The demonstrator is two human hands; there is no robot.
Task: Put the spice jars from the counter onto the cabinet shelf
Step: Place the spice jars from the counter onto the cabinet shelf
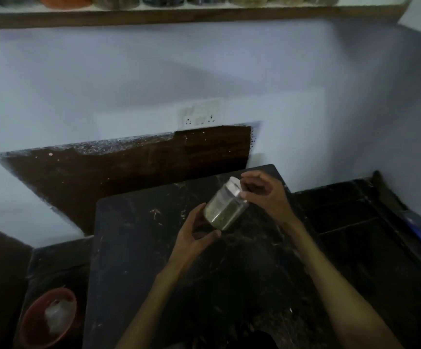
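The shelf (179, 17) runs along twelve o'clock, well above the dark table (134, 248), so the jar (223, 206) could slip on the lift if the grip loosens. Tilted above table centre, it is clear, greenish-filled, with a pale lid at one o'clock. The left hand (194, 238) cups its base; the right hand (265, 195) pinches the lid.

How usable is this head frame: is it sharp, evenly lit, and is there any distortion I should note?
Head view: dim overall, soft with motion blur, worst on the wall socket and the jars on the shelf. The wide-angle lens bows the shelf edge. The spice jar, held tilted in the left hand and right hand, catches the only bright highlight; the black counter swallows detail.
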